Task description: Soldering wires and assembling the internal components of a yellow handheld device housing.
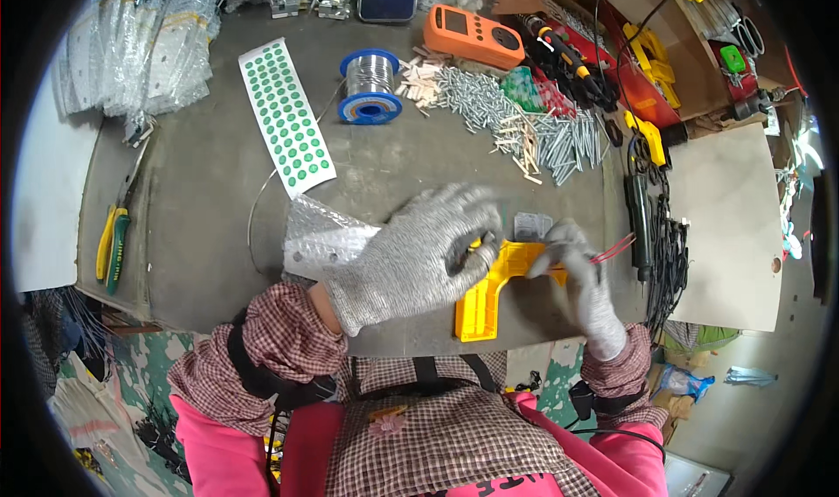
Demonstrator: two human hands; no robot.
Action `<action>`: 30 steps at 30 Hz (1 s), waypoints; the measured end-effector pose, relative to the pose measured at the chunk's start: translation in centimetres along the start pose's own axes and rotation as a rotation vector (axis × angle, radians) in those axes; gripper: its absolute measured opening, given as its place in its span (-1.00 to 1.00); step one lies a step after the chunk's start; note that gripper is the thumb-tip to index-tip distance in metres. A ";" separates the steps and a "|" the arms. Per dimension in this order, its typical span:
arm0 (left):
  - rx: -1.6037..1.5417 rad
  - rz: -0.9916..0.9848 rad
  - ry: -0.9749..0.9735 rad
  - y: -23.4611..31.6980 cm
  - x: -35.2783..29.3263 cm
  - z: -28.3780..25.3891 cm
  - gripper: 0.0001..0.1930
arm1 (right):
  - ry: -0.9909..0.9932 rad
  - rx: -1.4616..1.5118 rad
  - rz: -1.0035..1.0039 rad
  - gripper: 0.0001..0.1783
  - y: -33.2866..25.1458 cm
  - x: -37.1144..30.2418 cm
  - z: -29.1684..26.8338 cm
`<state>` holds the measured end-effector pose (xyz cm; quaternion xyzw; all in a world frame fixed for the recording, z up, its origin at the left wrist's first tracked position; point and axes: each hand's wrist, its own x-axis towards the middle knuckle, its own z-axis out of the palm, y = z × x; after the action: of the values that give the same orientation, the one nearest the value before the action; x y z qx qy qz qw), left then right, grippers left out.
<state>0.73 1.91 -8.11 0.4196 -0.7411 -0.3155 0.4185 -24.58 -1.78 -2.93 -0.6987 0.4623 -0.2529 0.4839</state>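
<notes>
A yellow plastic housing, bent like a gun handle, lies at the near edge of the table in front of me. My left hand, in a grey knit glove, is over its upper left corner. Thumb and forefinger curl together there; the outer fingers are smeared by motion, and what they pinch is hidden. My right hand, gloved alike, closes its fingertips on the housing's right arm. Thin red wires stick out beside that hand. A small grey block lies just beyond the housing.
Bubble wrap lies beside my left wrist. Farther off are a green-dotted sticker sheet, a solder spool, piled screws and an orange meter. Pliers rest left; a black-handled tool and cables lie right.
</notes>
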 end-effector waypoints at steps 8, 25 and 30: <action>0.114 -0.028 0.057 -0.5 -0.4 0.8 -0.59 | -0.233 -0.222 0.062 -0.81 -1.9 -0.7 1.6; 0.063 0.018 0.161 0.4 -0.1 0.6 -0.78 | -0.398 -1.008 -0.444 -0.57 -1.9 0.4 2.2; 0.016 0.023 0.202 0.0 -0.1 0.7 -0.80 | -0.535 -1.109 -0.462 -0.60 -3.2 0.2 2.4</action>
<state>0.10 2.11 -8.47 0.4441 -0.7022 -0.2609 0.4915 -21.26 -0.60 -0.99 -0.9645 0.2261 0.1080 0.0833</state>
